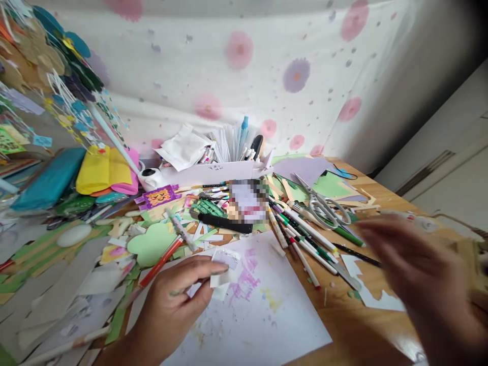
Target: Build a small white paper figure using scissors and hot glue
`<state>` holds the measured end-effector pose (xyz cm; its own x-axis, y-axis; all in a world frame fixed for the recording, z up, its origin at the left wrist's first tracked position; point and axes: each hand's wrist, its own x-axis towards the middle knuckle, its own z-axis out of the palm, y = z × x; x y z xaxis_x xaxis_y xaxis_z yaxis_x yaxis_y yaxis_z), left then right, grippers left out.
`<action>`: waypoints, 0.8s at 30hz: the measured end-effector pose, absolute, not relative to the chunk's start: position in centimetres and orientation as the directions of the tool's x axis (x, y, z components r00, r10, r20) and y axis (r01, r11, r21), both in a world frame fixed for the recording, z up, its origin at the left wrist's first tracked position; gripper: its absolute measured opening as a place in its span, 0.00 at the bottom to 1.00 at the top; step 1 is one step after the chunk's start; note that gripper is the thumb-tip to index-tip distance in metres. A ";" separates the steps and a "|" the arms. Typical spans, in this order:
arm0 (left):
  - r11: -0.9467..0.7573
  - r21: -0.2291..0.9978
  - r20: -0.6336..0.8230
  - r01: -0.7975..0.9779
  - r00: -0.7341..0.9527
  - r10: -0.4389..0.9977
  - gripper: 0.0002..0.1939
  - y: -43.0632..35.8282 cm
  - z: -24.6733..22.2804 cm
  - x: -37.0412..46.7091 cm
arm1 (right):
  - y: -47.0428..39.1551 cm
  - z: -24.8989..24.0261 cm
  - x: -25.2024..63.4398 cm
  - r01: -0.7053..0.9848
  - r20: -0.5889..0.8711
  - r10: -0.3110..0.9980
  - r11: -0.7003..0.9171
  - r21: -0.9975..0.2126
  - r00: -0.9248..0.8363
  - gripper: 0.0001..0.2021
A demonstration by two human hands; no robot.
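My left hand (181, 292) pinches a small piece of folded white paper (223, 272) between thumb and fingers. It is held above a white sheet (282, 300) that bears pink and yellow smudges. On the right, my right hand (419, 274) is raised over the table and smeared by motion, so its fingers are unclear. Nearest to it lie metal scissors (324, 206), several markers (305, 239) and a cut white paper scrap (375, 287). A red marker (162, 262) and a green cloud-shaped paper (156, 244) are beside my left hand.
A white box (213, 173) with pens and plastic sleeves stands at the back. Paper scraps cover the left side. Rolls of coloured paper (102, 170) and a white pole with hanging paper shapes (112, 132) are at the back left. A black object (224, 222) lies mid-table.
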<state>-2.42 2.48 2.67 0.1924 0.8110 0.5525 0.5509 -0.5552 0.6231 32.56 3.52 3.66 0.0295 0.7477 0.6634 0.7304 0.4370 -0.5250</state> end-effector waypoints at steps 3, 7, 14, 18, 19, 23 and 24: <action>-0.557 0.644 0.525 0.523 0.227 0.820 0.19 2.3 3.0 -2.3 | 5.0 5.4 25.3 0.470 0.518 0.727 0.686 -0.555 -0.450 0.08; -0.549 0.666 0.500 0.505 0.244 0.831 0.19 2.2 3.2 -2.0 | 6.3 5.1 20.5 0.297 0.448 0.666 0.702 -0.647 -0.597 0.12; -0.525 0.717 0.450 0.459 0.270 0.851 0.22 2.2 3.3 -1.9 | 6.9 3.9 19.4 0.247 0.443 0.689 0.661 -0.709 -0.574 0.05; -0.517 0.722 0.438 0.459 0.275 0.856 0.23 2.1 3.1 -2.0 | 6.8 4.1 19.4 0.272 0.442 0.690 0.669 -0.691 -0.573 0.05; -0.518 0.719 0.441 0.463 0.272 0.855 0.23 2.2 3.0 -2.0 | 6.8 4.1 19.5 0.273 0.443 0.690 0.670 -0.690 -0.572 0.05; -0.513 0.714 0.442 0.477 0.262 0.858 0.22 2.3 2.9 -2.0 | 6.7 4.1 19.7 0.245 0.473 0.676 0.685 -0.686 -0.566 0.05; -0.511 0.713 0.442 0.480 0.259 0.859 0.21 2.4 2.9 -2.0 | 6.6 4.1 19.7 0.234 0.489 0.668 0.694 -0.681 -0.561 0.06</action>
